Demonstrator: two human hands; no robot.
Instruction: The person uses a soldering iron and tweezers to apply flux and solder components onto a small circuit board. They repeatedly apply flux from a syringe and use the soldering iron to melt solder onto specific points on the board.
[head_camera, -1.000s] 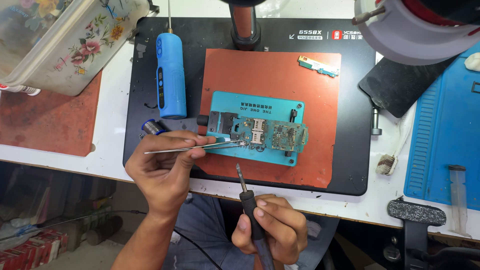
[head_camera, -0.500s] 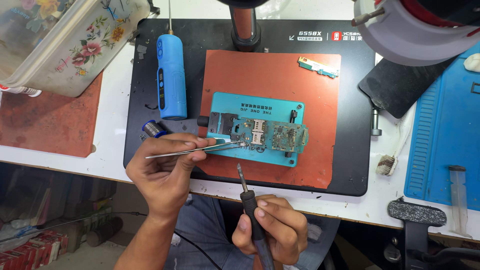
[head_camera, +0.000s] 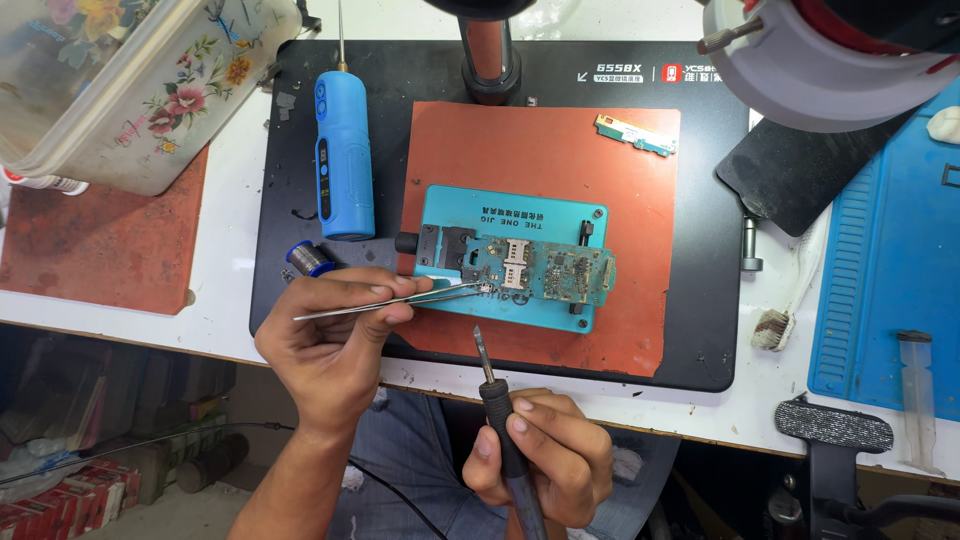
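Observation:
My left hand (head_camera: 335, 345) pinches metal tweezers (head_camera: 400, 300), whose tips touch the left end of a green circuit board (head_camera: 545, 268). The board is clamped in a teal jig (head_camera: 505, 215) that lies on an orange heat mat (head_camera: 560, 160). My right hand (head_camera: 545, 455) grips a black soldering iron (head_camera: 492, 385) near the table's front edge. Its tip points up towards the board and stops just short of the jig.
A blue electric screwdriver (head_camera: 343, 155) and a small solder spool (head_camera: 308, 259) lie left of the jig. A small green board strip (head_camera: 634, 135) sits on the mat's far right corner. A floral plastic box (head_camera: 130, 80) stands far left, and a blue mat (head_camera: 890, 260) lies right.
Both hands hold nearly still. The tweezers' tips stay at the board's left end and the iron stays below the jig.

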